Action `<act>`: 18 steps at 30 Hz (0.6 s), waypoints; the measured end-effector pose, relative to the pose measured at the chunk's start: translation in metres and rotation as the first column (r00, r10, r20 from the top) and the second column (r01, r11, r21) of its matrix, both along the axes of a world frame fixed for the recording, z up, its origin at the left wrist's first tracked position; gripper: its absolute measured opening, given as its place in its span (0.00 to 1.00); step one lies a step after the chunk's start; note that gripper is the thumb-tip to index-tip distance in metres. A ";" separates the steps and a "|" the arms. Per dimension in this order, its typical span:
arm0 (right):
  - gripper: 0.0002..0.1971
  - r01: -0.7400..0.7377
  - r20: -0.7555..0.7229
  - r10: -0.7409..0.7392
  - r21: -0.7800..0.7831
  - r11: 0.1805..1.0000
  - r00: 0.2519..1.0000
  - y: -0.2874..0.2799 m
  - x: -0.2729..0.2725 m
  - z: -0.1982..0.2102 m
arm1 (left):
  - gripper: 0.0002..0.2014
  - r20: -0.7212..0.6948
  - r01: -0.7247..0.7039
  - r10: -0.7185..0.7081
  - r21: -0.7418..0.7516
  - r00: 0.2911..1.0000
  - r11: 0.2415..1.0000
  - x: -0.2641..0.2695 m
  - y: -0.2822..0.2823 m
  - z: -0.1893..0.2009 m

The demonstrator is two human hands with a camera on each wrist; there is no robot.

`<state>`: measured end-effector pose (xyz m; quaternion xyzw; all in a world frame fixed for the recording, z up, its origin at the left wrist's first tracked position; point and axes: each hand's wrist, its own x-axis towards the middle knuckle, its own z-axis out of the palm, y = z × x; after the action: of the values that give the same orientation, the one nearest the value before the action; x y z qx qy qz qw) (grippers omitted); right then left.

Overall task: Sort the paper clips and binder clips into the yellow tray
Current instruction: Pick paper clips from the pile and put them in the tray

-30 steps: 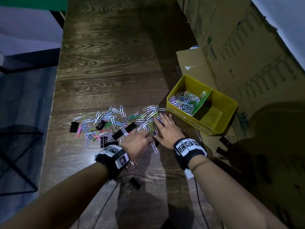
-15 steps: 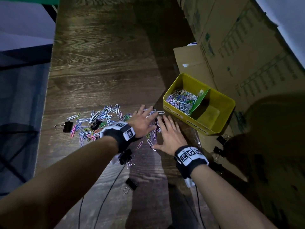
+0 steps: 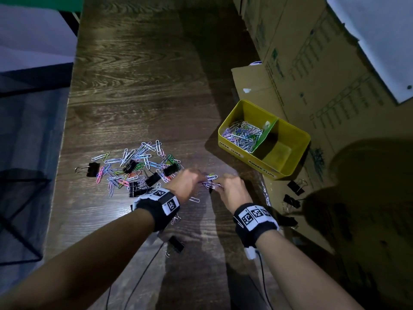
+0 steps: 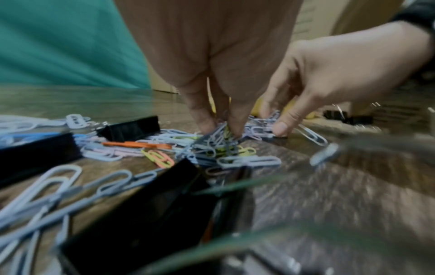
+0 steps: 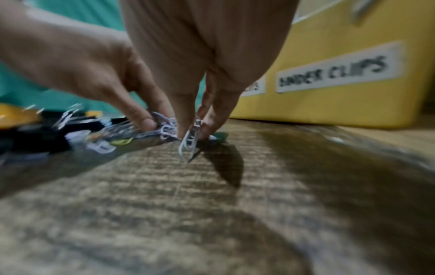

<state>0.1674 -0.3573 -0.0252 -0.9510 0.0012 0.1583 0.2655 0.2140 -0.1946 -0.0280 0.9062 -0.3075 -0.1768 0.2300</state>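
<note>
Coloured paper clips (image 3: 136, 162) and black binder clips (image 3: 92, 169) lie scattered on the dark wooden table (image 3: 138, 86). My left hand (image 3: 187, 184) and right hand (image 3: 228, 189) meet over a small bunch of paper clips (image 3: 211, 182), fingers curled and pinching it from both sides. In the left wrist view my left fingertips (image 4: 207, 124) dig into the bunch (image 4: 223, 145). In the right wrist view my right fingertips (image 5: 183, 132) grip paper clips (image 5: 188, 143). The yellow tray (image 3: 299, 139) stands at the right; its left compartment holds paper clips (image 3: 242, 135), its right one looks bare.
Cardboard boxes (image 3: 312, 63) rise behind and right of the tray. More binder clips (image 3: 295, 186) lie on flat cardboard at the right, and one binder clip (image 3: 176, 243) sits near my left forearm. The table's left edge (image 3: 67, 121) drops off.
Both hands lay flat and spread on the clips before. They have since curled and drawn together, gathering a bunch of paper clips between them.
</note>
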 end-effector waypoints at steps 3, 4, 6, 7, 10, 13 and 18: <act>0.10 0.112 -0.021 -0.110 0.090 0.990 0.994 -0.008 -0.001 0.002 | 0.07 -0.080 -0.238 0.234 -0.042 0.969 0.970 0.002 0.004 0.004; 0.10 0.151 -0.021 -0.150 0.127 0.980 0.989 -0.010 -0.003 0.003 | 0.07 -0.115 -0.315 0.307 -0.062 0.945 0.947 0.004 0.005 0.005; 0.11 0.233 -0.035 -0.230 0.205 0.951 0.972 -0.014 -0.004 0.006 | 0.08 -0.273 -0.461 0.421 -0.099 0.865 0.882 0.008 0.007 0.006; 0.11 0.272 -0.042 -0.270 0.240 0.932 0.962 -0.016 -0.005 0.007 | 0.09 -0.386 -0.530 0.453 -0.119 0.803 0.839 0.009 0.009 0.006; 0.11 0.405 -0.074 -0.404 0.328 0.854 0.912 -0.020 -0.005 0.010 | 0.09 -0.648 -0.707 0.469 -0.156 0.600 0.690 0.014 0.013 0.012; 0.11 0.494 -0.113 -0.501 0.452 0.743 0.858 -0.022 -0.006 0.020 | 0.09 -0.783 -0.789 0.393 -0.194 0.482 0.582 0.021 0.020 0.028; 0.11 0.525 -0.160 -0.590 0.672 0.523 0.792 -0.027 -0.005 0.052 | 0.09 -0.823 -0.771 0.263 -0.292 0.504 0.566 0.045 0.020 0.069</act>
<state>0.1623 -0.3840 0.0267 -0.7373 0.2350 0.0117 0.6332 0.2590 -0.1742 0.0408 0.6799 0.0748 -0.3073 0.6616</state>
